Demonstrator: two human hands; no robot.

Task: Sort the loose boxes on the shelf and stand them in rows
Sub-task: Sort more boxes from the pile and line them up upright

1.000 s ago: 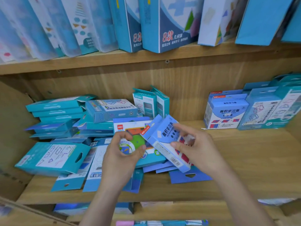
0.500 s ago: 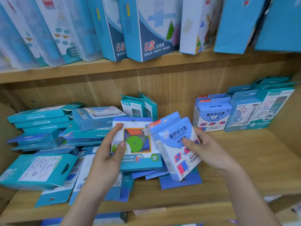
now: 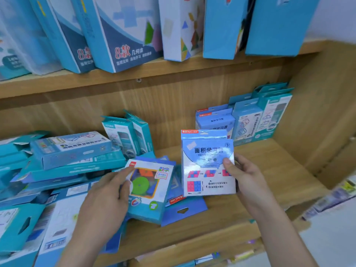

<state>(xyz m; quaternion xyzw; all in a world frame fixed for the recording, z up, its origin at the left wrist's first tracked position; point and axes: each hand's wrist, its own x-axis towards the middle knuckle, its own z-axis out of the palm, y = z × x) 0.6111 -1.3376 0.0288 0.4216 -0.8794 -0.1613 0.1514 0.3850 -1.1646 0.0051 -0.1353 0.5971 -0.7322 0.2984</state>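
Fingers (image 3: 228, 166) of the right hand (image 3: 248, 178) pinch the light-blue box (image 3: 207, 166) by its right edge, thumb on the front, the rest behind it. Half a second ago this box leaned tilted against the pile. It is now upright, face to the camera, held to the right of the pile of loose boxes (image 3: 73, 151) and in front of the standing row (image 3: 215, 122) of matching boxes at the back right of the shelf (image 3: 279, 180). Judgement: it is sorted and ready to join that row.

The left hand (image 3: 104, 197) has lowered the window box (image 3: 148, 189) towards the pile, thumb and forefinger holding its left edge.

Legible writing:
- "8款 几何体" on the large upper boxes (image 3: 125, 39)
- "面积学习器" and a boxed "3" on the held box
- a red "deli" tag on the window box

Smaller print is blurred.
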